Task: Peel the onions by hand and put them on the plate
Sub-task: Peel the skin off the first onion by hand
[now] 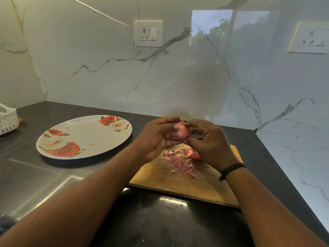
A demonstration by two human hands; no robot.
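From the head camera, one onion (181, 133) is held up in the air above the far edge of the wooden cutting board (187, 184), between both hands. The left hand (156, 138) cups it from the left and beneath, fingers curled round it with the thumb over its top. The right hand (210, 143) grips it from the right, thumb underneath and forefinger pinching a curl of skin at the top. The onion is nearly round, pinkish-purple, and its tip with the loose skin points up and away toward the wall; no long axis is clear. One pile of peeled skins (181, 161) lies on the board just below the hands. One flowered plate (83, 138) sits on the dark counter (44, 184) to the left, apart from the board, carrying a single small skin scrap (91, 144) and no onion. One white basket (8, 120) stands at the far left edge.
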